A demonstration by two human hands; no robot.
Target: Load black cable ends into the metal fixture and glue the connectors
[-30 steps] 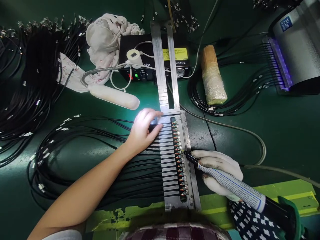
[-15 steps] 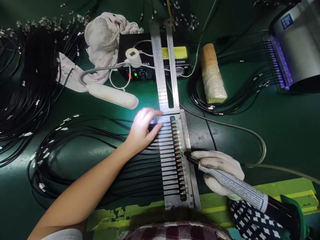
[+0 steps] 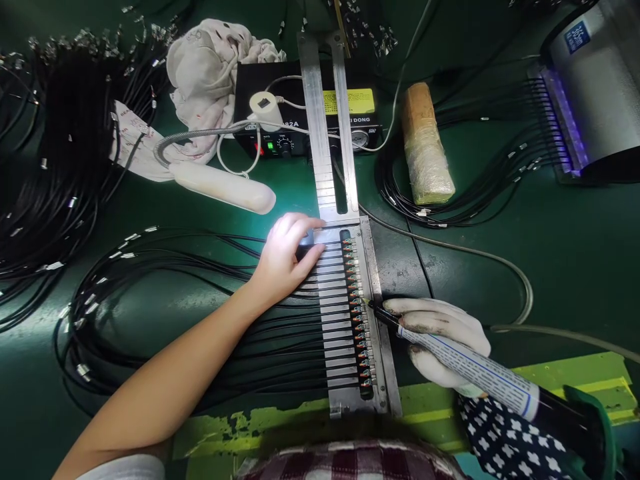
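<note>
A slotted metal jig [image 3: 336,347] lies lengthwise before me, with a row of black cables [image 3: 290,347] laid in its grooves. Their small connector ends, with coloured wires [image 3: 358,310], line up in the dark slot on the right. My left hand [image 3: 287,257] is bare and rests at the jig's upper left edge, thumb and fingers apart, fingertips touching the metal. In a white glove, my right hand [image 3: 445,333] is closed around a labelled dispensing syringe [image 3: 470,367]. The syringe's fine tip points left, at a connector near the middle of the row; contact cannot be made out.
Behind the jig stands a black dispenser controller [image 3: 295,143], a hinged metal frame [image 3: 315,120] leaning over it. A white lamp [image 3: 225,190] glows at left. Cable bundles [image 3: 75,167], a wrapped block [image 3: 427,147] and a silver UV lamp [image 3: 595,87] lie around.
</note>
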